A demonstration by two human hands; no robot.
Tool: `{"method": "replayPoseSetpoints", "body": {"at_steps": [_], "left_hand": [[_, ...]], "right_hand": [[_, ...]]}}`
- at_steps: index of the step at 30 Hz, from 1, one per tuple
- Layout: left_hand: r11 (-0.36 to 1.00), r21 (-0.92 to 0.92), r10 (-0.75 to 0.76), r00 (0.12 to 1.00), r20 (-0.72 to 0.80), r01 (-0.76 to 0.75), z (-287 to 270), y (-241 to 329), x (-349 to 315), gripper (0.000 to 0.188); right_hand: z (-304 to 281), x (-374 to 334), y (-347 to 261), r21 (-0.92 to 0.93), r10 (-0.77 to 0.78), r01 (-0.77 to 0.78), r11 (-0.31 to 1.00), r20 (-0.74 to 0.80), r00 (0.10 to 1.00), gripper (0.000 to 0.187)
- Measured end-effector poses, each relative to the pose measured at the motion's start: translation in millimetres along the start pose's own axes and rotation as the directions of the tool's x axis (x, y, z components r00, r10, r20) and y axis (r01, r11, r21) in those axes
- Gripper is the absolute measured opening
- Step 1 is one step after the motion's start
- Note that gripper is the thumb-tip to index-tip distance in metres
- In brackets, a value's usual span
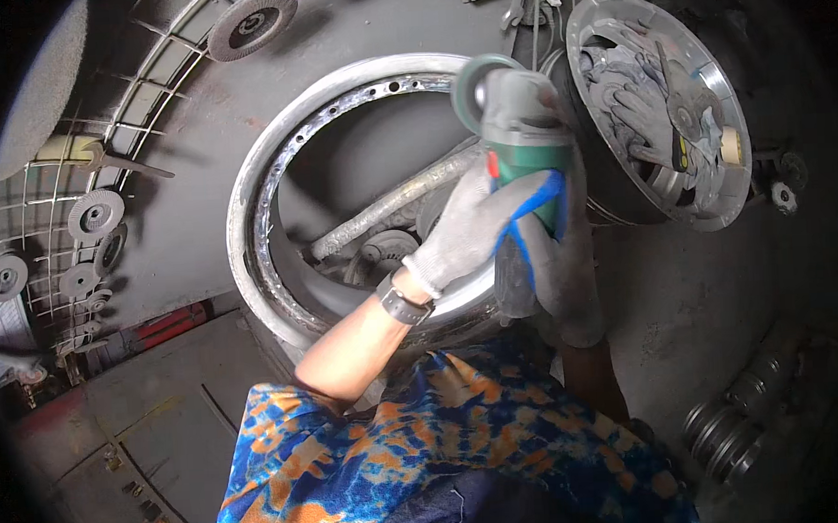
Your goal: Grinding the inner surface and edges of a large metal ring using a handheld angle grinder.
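Note:
A green and grey angle grinder is held upright in front of me, its disc end pointing away. My left hand, in a grey glove with blue on the fingers and a watch at the wrist, closes on the grinder's green body from the left. My right hand, gloved too, is wrapped along the lower body on the right side. Slight blur covers the tool. Below and left of it lies a bare metal wheel rim ring with holes round its inner lip. The grinder's head overlaps the ring's far right edge.
Inside the ring lie a dusty bar and a disc-like part. Right stands another wheel rim filled with gloves and tools. Flap discs hang on a wire rack at left. Metal cylindrical parts sit lower right.

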State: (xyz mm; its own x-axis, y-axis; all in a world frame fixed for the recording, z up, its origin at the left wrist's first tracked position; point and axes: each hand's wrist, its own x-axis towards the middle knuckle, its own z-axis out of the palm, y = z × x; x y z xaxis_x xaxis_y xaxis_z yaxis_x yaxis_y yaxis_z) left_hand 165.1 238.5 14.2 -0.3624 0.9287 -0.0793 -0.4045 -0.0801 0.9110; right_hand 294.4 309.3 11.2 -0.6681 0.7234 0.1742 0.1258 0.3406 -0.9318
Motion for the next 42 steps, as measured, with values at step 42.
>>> {"method": "replayPoseSetpoints", "body": {"at_steps": [42], "left_hand": [[0.605,0.763,0.766,0.096,-0.636,0.23,-154,-109,-274,0.024]], "right_hand": [[-38,-120,-41,0.878,0.06,-0.437,0.193,0.434,0.899,0.064]]}}
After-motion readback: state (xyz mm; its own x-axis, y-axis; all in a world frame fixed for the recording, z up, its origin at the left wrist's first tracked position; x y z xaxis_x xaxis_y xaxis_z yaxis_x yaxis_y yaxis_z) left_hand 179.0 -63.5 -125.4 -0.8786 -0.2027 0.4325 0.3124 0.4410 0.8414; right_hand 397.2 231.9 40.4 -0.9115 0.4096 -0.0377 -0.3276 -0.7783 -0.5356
